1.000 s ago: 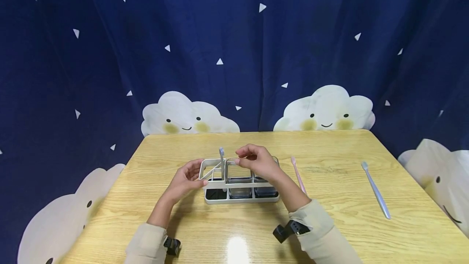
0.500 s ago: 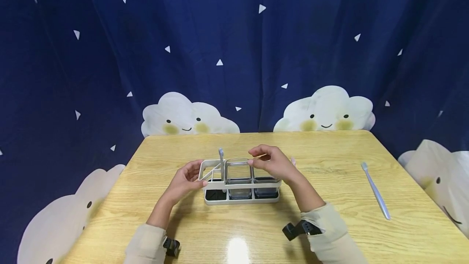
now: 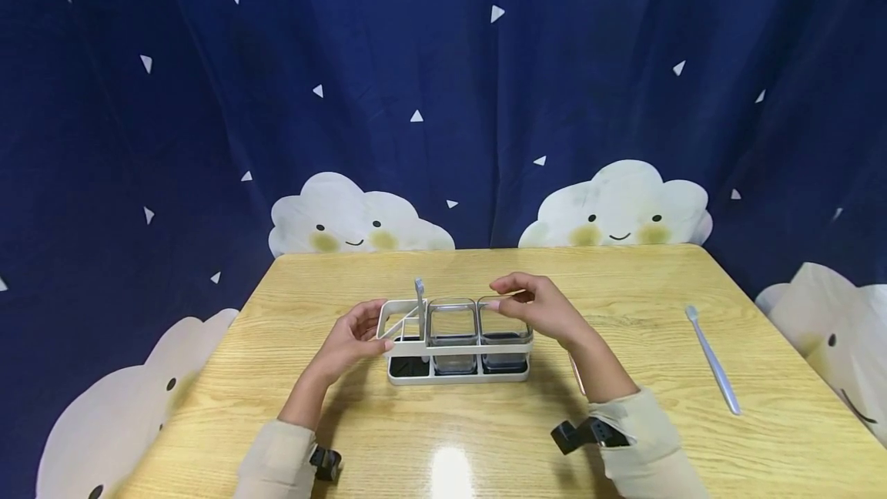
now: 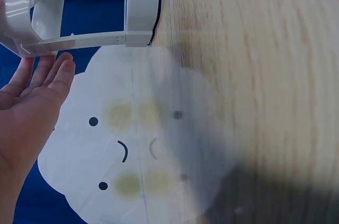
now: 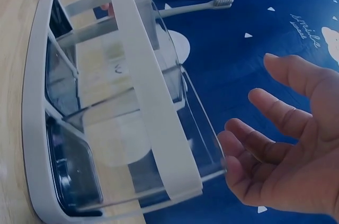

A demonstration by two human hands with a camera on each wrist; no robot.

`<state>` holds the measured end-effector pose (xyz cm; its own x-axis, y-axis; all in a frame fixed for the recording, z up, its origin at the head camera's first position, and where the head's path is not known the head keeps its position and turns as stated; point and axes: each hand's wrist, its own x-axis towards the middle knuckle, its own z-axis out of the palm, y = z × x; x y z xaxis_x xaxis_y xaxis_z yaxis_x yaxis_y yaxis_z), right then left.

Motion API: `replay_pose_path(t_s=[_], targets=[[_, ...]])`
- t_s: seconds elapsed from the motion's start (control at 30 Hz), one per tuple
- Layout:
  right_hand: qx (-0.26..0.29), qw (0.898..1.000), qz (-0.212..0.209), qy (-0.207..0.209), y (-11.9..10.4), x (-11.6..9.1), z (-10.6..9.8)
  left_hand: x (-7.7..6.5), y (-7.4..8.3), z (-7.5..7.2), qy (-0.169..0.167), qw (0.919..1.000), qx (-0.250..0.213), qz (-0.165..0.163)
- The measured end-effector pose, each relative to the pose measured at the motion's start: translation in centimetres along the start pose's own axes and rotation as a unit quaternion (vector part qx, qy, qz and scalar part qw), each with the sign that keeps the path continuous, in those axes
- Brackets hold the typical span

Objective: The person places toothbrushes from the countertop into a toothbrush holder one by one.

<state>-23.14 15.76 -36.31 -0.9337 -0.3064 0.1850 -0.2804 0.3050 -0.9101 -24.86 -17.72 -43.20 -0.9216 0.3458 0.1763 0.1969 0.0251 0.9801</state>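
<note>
A white toothbrush holder (image 3: 409,348) stands on the table, with an upright toothbrush (image 3: 420,306) in its divided left section. Two clear square cups fill the other places, a middle cup (image 3: 453,364) and a right cup (image 3: 504,363). My left hand (image 3: 349,337) holds the holder's left end, thumb at the front and fingers behind. My right hand (image 3: 547,310) is over the right cup's far right corner. In the right wrist view its fingers (image 5: 265,147) are loosely bent and spread beside the cup rim, with nothing between them and the thumb.
A blue toothbrush (image 3: 714,360) lies on the wooden table (image 3: 644,276) at the right. Part of a pink toothbrush (image 3: 577,374) shows beside my right forearm, which hides the rest. A dark blue curtain (image 3: 388,45) with clouds hangs behind the table.
My right hand has moved right, from above the middle cup to the right cup's corner, its forearm now covering most of the pink toothbrush. My left hand keeps its hold.
</note>
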Motion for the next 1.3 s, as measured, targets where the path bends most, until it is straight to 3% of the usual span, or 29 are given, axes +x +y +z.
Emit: replay_pose_path(t_s=[0.3,0.8,1.3], targets=[[-0.003,1.0,0.009,0.015,0.4,-0.8,-1.5,0.1,0.0,0.1,-0.017,0.9997,-0.008,0.016],[-0.006,0.999,0.016,0.039,2.0,-2.1,-3.8,0.2,-0.6,0.3,-0.01,0.9999,-0.005,0.013],[-0.025,0.996,0.057,0.067,4.1,-3.4,-5.4,0.2,-0.5,0.4,-0.008,0.9999,-0.001,0.01]])
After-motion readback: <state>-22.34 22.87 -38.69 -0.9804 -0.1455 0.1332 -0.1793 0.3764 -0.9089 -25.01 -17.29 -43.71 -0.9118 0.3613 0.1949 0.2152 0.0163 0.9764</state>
